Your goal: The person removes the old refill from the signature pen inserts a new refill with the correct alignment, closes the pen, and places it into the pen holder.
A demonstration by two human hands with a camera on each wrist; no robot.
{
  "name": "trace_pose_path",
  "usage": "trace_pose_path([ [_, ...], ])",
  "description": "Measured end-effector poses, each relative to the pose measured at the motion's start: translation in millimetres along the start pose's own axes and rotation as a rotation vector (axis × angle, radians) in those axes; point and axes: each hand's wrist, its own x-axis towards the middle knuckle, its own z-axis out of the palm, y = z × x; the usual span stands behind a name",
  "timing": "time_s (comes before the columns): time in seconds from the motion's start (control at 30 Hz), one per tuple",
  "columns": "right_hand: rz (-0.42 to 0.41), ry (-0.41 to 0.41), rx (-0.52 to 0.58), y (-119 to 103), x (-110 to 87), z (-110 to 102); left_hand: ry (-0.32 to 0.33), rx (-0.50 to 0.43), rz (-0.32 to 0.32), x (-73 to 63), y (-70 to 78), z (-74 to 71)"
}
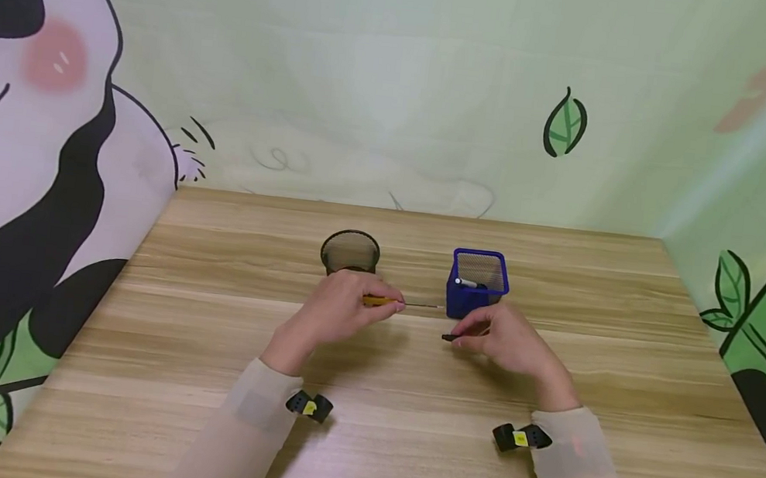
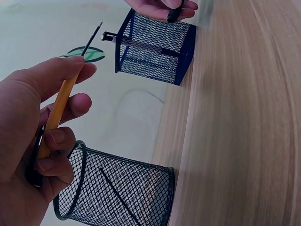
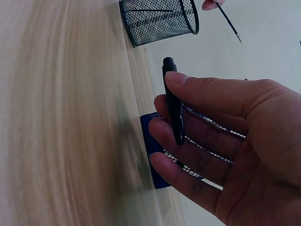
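My left hand (image 1: 337, 308) grips a yellow pen barrel (image 2: 62, 101), fingers curled round it. A thin ink refill (image 2: 92, 38) sticks out bare from the barrel's front end, pointing toward the right hand. A black clip end (image 2: 34, 174) shows by the palm. Between thumb and fingers, my right hand (image 1: 512, 340) pinches a short black pen tip section (image 3: 173, 101) with a ridged end. The two pen parts are apart, both held above the table. Behind the right hand stands a blue square mesh pen holder (image 1: 466, 304), partly covered by it in the right wrist view.
A round black mesh holder (image 1: 351, 251) stands behind the left hand, its lower part hidden in the head view. One white-and-black pen (image 1: 468, 284) leans inside the blue holder. Both holders stand toward the back of the wooden table (image 1: 391, 427), before a printed wall.
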Motion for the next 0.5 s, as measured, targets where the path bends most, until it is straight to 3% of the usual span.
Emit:
trace_pose_path([
  [0.5,-0.006,0.001,-0.042,3.6,1.9,5.5,-0.023,-0.03,-0.011,0.1,0.8,-0.9],
])
